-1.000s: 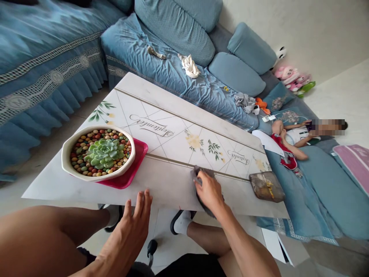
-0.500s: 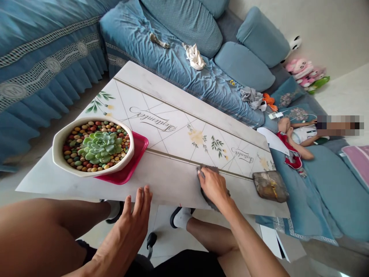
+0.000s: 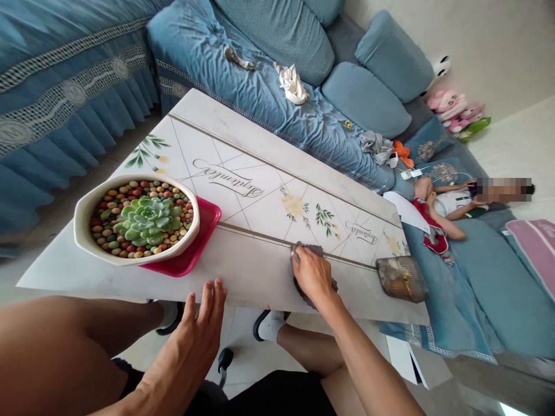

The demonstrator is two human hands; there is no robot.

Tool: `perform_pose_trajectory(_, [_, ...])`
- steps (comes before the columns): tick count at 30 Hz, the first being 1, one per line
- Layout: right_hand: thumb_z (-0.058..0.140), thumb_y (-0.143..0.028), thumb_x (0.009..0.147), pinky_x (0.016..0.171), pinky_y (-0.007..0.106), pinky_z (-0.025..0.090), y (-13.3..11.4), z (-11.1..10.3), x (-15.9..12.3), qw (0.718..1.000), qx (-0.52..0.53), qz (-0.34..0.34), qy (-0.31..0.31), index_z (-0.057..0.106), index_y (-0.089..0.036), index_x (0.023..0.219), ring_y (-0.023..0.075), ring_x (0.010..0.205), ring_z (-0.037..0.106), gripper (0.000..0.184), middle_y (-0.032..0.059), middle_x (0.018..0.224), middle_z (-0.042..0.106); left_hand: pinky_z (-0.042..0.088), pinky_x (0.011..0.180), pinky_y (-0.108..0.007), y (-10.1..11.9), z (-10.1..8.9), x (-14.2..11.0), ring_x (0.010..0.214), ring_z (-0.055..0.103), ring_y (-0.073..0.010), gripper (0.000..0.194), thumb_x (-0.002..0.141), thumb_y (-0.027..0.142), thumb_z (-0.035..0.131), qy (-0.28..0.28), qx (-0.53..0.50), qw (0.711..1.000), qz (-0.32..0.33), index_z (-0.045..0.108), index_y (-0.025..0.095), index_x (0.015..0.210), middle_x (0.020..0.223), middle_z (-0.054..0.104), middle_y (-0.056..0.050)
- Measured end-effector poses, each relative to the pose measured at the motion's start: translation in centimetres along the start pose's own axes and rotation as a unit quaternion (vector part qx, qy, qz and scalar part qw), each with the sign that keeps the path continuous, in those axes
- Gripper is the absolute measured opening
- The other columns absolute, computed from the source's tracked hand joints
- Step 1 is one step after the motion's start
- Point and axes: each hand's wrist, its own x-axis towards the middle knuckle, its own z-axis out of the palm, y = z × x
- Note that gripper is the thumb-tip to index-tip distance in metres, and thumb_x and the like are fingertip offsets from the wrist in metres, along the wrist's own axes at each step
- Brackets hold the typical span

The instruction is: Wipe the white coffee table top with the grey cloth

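My right hand (image 3: pixel 312 273) presses a dark grey cloth (image 3: pixel 302 292) flat on the near side of the long marble-patterned table (image 3: pixel 255 271). The cloth lies beside the gold stripe, its edges poking out around my fingers. My left hand (image 3: pixel 203 318) rests at the table's near edge, fingers stretched and holding nothing. Beyond it, to the left, stands a white pot (image 3: pixel 82 231) with a green succulent (image 3: pixel 148 219) among coloured pebbles. The pot sits on a pink tray (image 3: pixel 208 225).
A brownish clear plastic box (image 3: pixel 401 279) stands at the table's right end. Blue sofas (image 3: pixel 260 110) run along the far side, with white cloth (image 3: pixel 292 85) and other clothes on them. Another person (image 3: pixel 451 202) reclines at the right. My legs are under the near edge.
My right hand and the cloth have shifted slightly left and up along the table. My left hand stays nearly in place. The whole view has moved a little.
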Motion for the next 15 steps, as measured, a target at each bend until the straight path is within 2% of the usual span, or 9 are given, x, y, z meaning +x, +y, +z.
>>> perform_pose_trajectory(2, [0.047,-0.037,0.111,0.07,0.033,0.04,0.2,0.1,0.2,1.0,-0.001,0.003,0.007,0.073,-0.025,0.108,0.0227,0.086,0.071,0.028,0.0083,0.105,0.079,0.047,0.114,-0.057,0.0,0.1,0.0,0.148,0.052,-0.0431,0.058,0.093,0.02,0.051,0.004,-0.001,1.0,-0.001,0.068,0.006,0.147,0.162,0.053,-0.027])
perform_pose_trajectory(6, [0.045,-0.034,0.111,0.073,0.033,0.04,0.8,-1.7,6.9,0.998,-0.02,0.066,0.015,0.073,-0.022,0.111,0.0241,0.091,0.071,0.031,0.012,0.108,0.079,0.047,0.115,-0.057,-0.1,0.0,0.0,0.148,0.052,-0.0434,0.059,0.093,0.021,0.052,0.012,0.014,1.0,0.007,0.067,0.004,0.147,0.162,0.052,-0.028])
perform_pose_trajectory(8, [0.043,-0.032,0.111,0.073,0.033,0.04,0.6,-2.4,8.4,0.997,-0.018,0.079,0.017,0.073,-0.021,0.111,0.0241,0.092,0.071,0.032,0.0131,0.109,0.079,0.048,0.113,-0.058,-0.2,-0.2,0.1,0.146,0.053,-0.0446,0.059,0.093,0.021,0.052,0.008,0.024,1.0,0.015,0.066,0.002,0.147,0.161,0.052,-0.03])
perform_pose_trajectory(10, [0.044,-0.033,0.111,0.072,0.033,0.04,0.0,-2.2,6.4,0.998,-0.012,0.061,0.019,0.072,-0.022,0.112,0.0232,0.093,0.07,0.031,0.0112,0.109,0.079,0.048,0.113,-0.058,-0.1,-0.4,0.2,0.146,0.053,-0.0446,0.059,0.094,0.021,0.051,0.005,0.023,1.0,0.017,0.066,0.002,0.148,0.161,0.052,-0.03])
perform_pose_trajectory(13, [0.047,-0.037,0.111,0.07,0.032,0.04,-0.9,-0.5,-0.1,1.0,-0.006,0.011,0.011,0.071,-0.026,0.109,0.0209,0.088,0.07,0.027,0.006,0.106,0.079,0.048,0.114,-0.058,0.0,-0.2,0.2,0.147,0.053,-0.0433,0.059,0.093,0.019,0.05,0.003,0.014,1.0,0.001,0.067,0.005,0.147,0.161,0.053,-0.028])
perform_pose_trajectory(15, [0.046,-0.039,0.111,0.068,0.032,0.04,-0.9,0.5,-2.6,1.0,-0.003,-0.018,0.01,0.072,-0.027,0.107,0.0208,0.083,0.07,0.028,0.0056,0.105,0.078,0.048,0.114,-0.059,0.2,0.2,0.0,0.148,0.052,-0.0433,0.06,0.092,0.02,0.05,0.005,0.01,1.0,-0.005,0.067,0.006,0.148,0.162,0.053,-0.026])
